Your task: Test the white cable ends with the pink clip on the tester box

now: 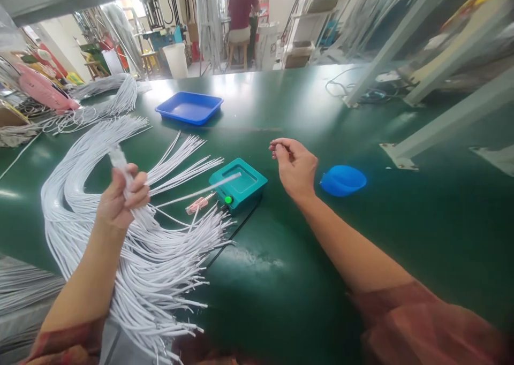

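My left hand (122,196) is closed around some white cables (140,215), part of a large curved heap spread over the left of the table. Their loose ends fan out to the right. My right hand (297,167) is raised over the table with thumb and fingers pinched together; whatever they hold, if anything, is too small to make out. Between my hands sits a teal box-shaped device (241,185) with a recessed top and a green knob (228,199). One white cable end lies across its top. A screwdriver with a pinkish clear handle (196,205) rests beside it.
A blue tray (190,108) stands farther back on the green table (281,279). To the right of my right hand is a round blue bowl (344,181). Grey metal legs (401,156) are fixed on the right. A person (242,12) sits on a stool in the background.
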`<control>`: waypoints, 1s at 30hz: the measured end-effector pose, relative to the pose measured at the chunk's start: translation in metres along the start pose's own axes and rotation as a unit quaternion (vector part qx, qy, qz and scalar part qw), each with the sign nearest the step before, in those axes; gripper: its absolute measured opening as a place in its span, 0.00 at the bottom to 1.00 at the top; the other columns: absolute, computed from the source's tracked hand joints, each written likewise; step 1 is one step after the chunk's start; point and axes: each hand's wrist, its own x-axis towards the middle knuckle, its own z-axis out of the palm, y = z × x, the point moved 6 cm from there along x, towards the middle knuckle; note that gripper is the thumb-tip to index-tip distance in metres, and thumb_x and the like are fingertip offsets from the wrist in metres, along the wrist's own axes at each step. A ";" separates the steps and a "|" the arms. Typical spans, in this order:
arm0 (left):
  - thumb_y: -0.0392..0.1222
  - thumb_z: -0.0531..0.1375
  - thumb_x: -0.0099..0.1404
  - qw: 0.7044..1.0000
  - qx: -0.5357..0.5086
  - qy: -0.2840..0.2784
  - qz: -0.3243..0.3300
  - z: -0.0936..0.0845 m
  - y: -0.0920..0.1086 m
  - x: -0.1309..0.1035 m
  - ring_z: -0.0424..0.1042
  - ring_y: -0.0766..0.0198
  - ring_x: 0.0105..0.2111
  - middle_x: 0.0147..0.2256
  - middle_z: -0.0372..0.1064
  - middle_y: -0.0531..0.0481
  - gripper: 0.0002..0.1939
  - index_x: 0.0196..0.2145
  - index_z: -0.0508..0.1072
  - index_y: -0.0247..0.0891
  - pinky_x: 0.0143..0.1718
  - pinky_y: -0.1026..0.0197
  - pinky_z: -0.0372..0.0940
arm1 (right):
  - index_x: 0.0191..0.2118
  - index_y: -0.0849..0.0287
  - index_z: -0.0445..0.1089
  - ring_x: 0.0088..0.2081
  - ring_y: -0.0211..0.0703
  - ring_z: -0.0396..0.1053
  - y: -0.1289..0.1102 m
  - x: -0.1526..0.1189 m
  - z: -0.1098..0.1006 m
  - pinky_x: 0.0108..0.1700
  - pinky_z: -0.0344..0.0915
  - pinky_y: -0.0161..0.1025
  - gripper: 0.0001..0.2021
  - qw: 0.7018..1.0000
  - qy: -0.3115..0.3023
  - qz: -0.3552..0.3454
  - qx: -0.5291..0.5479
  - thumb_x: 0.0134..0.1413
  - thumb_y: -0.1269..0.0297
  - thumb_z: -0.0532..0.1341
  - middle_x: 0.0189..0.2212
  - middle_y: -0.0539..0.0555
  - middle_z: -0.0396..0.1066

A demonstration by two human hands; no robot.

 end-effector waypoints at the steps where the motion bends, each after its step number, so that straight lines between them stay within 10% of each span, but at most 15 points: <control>1: 0.46 0.55 0.60 1.000 0.013 -0.015 -0.017 0.005 -0.005 0.003 0.50 0.76 0.13 0.21 0.57 0.56 0.08 0.29 0.67 0.40 0.11 0.71 0.48 | 0.40 0.58 0.68 0.36 0.40 0.69 -0.016 0.000 0.001 0.41 0.66 0.39 0.13 1.000 -0.005 -0.010 0.022 0.58 0.62 0.48 0.35 0.53 0.71; 6: 0.35 0.59 0.56 0.999 0.021 -0.046 -0.019 0.011 -0.018 0.010 0.57 0.74 0.19 0.23 0.56 0.54 0.03 0.31 0.70 0.35 0.13 0.74 0.51 | 0.34 0.58 0.70 0.35 0.36 0.69 -0.100 -0.015 0.036 0.40 0.65 0.35 0.09 0.973 -0.177 -0.123 0.087 0.55 0.67 0.53 0.32 0.51 0.72; 11: 0.33 0.61 0.54 0.999 -0.002 -0.053 -0.003 0.004 -0.015 0.003 0.57 0.75 0.20 0.25 0.58 0.54 0.07 0.33 0.69 0.35 0.16 0.74 0.55 | 0.34 0.61 0.70 0.35 0.34 0.68 -0.136 -0.030 0.064 0.41 0.63 0.33 0.09 0.924 -0.309 -0.196 0.112 0.53 0.73 0.53 0.31 0.51 0.73; 22: 0.37 0.60 0.55 0.950 0.305 -0.063 -0.017 0.008 -0.037 -0.001 0.59 0.71 0.18 0.18 0.60 0.54 0.04 0.31 0.70 0.36 0.18 0.69 0.54 | 0.30 0.57 0.74 0.32 0.38 0.67 -0.101 -0.071 0.040 0.34 0.59 0.33 0.10 0.875 -0.428 -0.075 -0.212 0.54 0.68 0.54 0.30 0.53 0.72; 30: 0.44 0.61 0.55 0.887 0.457 -0.062 -0.030 0.017 -0.053 -0.005 0.55 0.72 0.16 0.16 0.57 0.56 0.09 0.31 0.73 0.36 0.17 0.68 0.51 | 0.35 0.54 0.74 0.32 0.41 0.70 -0.090 -0.099 0.054 0.31 0.61 0.34 0.14 0.870 -0.435 0.003 -0.233 0.55 0.61 0.51 0.31 0.53 0.75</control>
